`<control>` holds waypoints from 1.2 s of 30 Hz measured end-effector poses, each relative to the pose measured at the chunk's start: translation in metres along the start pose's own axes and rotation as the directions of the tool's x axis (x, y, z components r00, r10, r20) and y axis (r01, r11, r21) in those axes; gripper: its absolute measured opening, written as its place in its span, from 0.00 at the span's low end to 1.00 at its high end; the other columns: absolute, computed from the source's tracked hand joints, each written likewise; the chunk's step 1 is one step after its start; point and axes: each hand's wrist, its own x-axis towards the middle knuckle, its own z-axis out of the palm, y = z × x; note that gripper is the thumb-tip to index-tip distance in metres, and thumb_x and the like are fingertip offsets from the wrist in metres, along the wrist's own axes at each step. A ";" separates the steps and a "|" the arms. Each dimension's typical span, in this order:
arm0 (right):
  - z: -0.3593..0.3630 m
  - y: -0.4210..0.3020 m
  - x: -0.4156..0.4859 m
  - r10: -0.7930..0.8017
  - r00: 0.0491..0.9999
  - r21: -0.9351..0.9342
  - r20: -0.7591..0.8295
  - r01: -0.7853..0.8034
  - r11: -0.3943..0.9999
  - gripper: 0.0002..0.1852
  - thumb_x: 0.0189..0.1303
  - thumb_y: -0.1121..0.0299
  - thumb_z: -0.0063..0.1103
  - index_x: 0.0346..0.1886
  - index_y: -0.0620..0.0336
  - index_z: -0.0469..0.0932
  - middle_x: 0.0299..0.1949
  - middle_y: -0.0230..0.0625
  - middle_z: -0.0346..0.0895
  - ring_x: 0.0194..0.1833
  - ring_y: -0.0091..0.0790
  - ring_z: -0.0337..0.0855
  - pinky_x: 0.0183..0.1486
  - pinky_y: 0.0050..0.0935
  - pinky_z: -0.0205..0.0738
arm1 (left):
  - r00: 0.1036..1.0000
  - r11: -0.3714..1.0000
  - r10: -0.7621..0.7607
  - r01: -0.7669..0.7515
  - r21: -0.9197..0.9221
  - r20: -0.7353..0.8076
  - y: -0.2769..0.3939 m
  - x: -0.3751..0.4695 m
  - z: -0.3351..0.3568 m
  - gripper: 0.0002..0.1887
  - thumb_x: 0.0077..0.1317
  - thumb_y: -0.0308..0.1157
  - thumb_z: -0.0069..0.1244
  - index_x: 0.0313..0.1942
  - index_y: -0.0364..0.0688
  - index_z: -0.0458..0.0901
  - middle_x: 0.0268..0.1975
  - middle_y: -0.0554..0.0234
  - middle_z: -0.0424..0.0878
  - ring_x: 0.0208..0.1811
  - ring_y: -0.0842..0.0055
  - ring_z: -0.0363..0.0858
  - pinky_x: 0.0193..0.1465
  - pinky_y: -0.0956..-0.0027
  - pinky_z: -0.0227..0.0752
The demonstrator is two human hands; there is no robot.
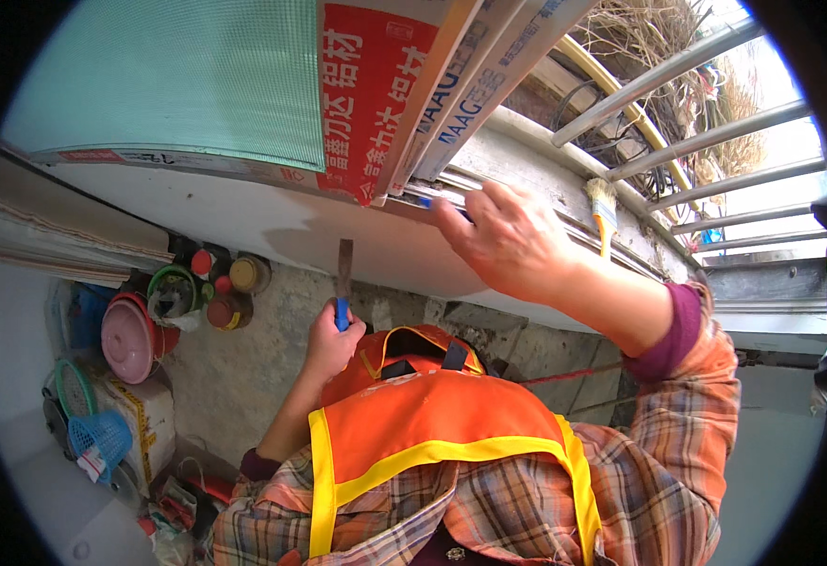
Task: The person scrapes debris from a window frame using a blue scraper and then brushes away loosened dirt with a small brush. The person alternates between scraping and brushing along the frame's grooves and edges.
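Note:
My left hand (333,338) grips the blue handle of a flat metal scraper or chisel (344,272), its blade pointing away from me. My right hand (509,237) is over the aluminium window track (449,185), with the fingers curled. Something small and blue (425,202) shows by the right fingertips; whether they hold it is hidden. To the right of that hand, a paintbrush (603,209) with pale bristles and a yellow handle rests at the sill, partly behind my forearm. A sliding window frame (480,92) with printed protective film stands just beyond my fingers.
Metal security bars (657,71) run outside the window, with dry twigs (632,32) behind them. A mesh-like green panel (173,78) fills the upper left. Below the white ledge (229,205) are jars (247,274), a pink basin (127,339), a blue basket (102,439) and a box (141,417).

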 end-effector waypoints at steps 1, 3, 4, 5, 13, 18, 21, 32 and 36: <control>-0.008 -0.001 -0.008 0.028 0.999 -0.035 0.045 -0.026 0.999 0.07 0.52 0.68 0.56 0.34 0.59 0.72 0.25 0.33 0.71 0.30 0.34 0.77 0.29 0.34 0.73 | 1.000 1.000 0.022 -0.022 0.011 -0.002 0.001 0.000 -0.001 0.08 0.59 0.25 0.54 0.31 0.42 0.69 0.21 0.71 0.72 0.16 0.85 0.68 0.19 0.75 0.62; -0.020 0.002 -0.018 0.069 0.986 -0.033 0.153 -0.065 0.997 0.06 0.52 0.69 0.55 0.32 0.58 0.71 0.24 0.33 0.70 0.29 0.34 0.77 0.29 0.35 0.73 | 1.000 1.000 0.002 -0.002 -0.013 -0.010 0.001 0.000 -0.002 0.08 0.58 0.25 0.54 0.31 0.42 0.69 0.21 0.71 0.72 0.16 0.85 0.68 0.19 0.75 0.62; -0.024 0.003 -0.020 0.062 0.986 0.008 0.153 -0.064 0.998 0.06 0.52 0.69 0.55 0.32 0.58 0.71 0.24 0.33 0.70 0.29 0.34 0.77 0.29 0.35 0.73 | 1.000 0.999 0.009 -0.010 -0.037 -0.019 0.000 0.000 -0.002 0.08 0.58 0.25 0.54 0.31 0.41 0.69 0.21 0.70 0.72 0.16 0.85 0.69 0.19 0.75 0.63; -0.024 0.005 -0.017 0.082 0.975 0.038 0.205 -0.092 0.995 0.06 0.52 0.69 0.55 0.32 0.58 0.71 0.24 0.33 0.70 0.30 0.34 0.77 0.29 0.35 0.73 | 1.000 0.999 -0.022 0.022 -0.031 -0.014 -0.001 0.000 -0.001 0.08 0.58 0.25 0.54 0.31 0.41 0.69 0.21 0.70 0.73 0.17 0.85 0.69 0.19 0.75 0.63; -0.003 -0.001 0.004 0.024 0.995 -0.023 0.099 -0.022 0.999 0.12 0.58 0.68 0.56 0.46 0.56 0.75 0.27 0.32 0.67 0.32 0.34 0.72 0.28 0.34 0.69 | 1.000 1.000 -0.002 0.002 0.018 -0.005 -0.005 0.000 0.001 0.09 0.58 0.25 0.54 0.31 0.41 0.69 0.21 0.70 0.73 0.17 0.85 0.69 0.19 0.75 0.64; -0.023 0.007 -0.030 0.229 0.938 0.137 0.260 -0.271 0.953 0.16 0.62 0.70 0.56 0.53 0.57 0.75 0.33 0.40 0.73 0.39 0.43 0.78 0.36 0.38 0.74 | 1.000 0.997 0.001 -0.002 -0.072 -0.015 -0.007 -0.002 -0.007 0.09 0.59 0.24 0.54 0.32 0.42 0.69 0.21 0.71 0.72 0.16 0.85 0.69 0.19 0.75 0.63; -0.021 0.007 -0.030 0.319 0.942 0.607 0.099 -0.311 0.731 0.15 0.66 0.70 0.55 0.54 0.60 0.73 0.37 0.45 0.76 0.40 0.49 0.78 0.41 0.40 0.74 | 0.999 0.995 -0.041 0.040 -0.091 -0.011 -0.008 -0.006 -0.006 0.09 0.59 0.24 0.54 0.32 0.42 0.68 0.21 0.70 0.72 0.16 0.85 0.69 0.18 0.76 0.63; -0.005 0.000 -0.041 0.403 0.899 0.550 0.168 -0.425 0.719 0.09 0.66 0.69 0.53 0.44 0.62 0.71 0.35 0.48 0.75 0.39 0.54 0.76 0.42 0.45 0.71 | 1.000 0.999 -0.023 0.022 -0.026 -0.010 -0.005 -0.004 -0.006 0.09 0.59 0.24 0.54 0.32 0.42 0.68 0.21 0.71 0.72 0.15 0.84 0.69 0.18 0.75 0.63; 0.014 -0.002 -0.018 0.390 0.921 0.550 0.016 -0.334 0.765 0.09 0.63 0.69 0.55 0.43 0.63 0.71 0.34 0.49 0.76 0.38 0.55 0.78 0.41 0.46 0.72 | 0.999 0.998 -0.050 0.050 -0.025 0.010 -0.005 -0.005 -0.003 0.09 0.59 0.24 0.53 0.32 0.42 0.68 0.21 0.71 0.72 0.15 0.84 0.69 0.18 0.75 0.63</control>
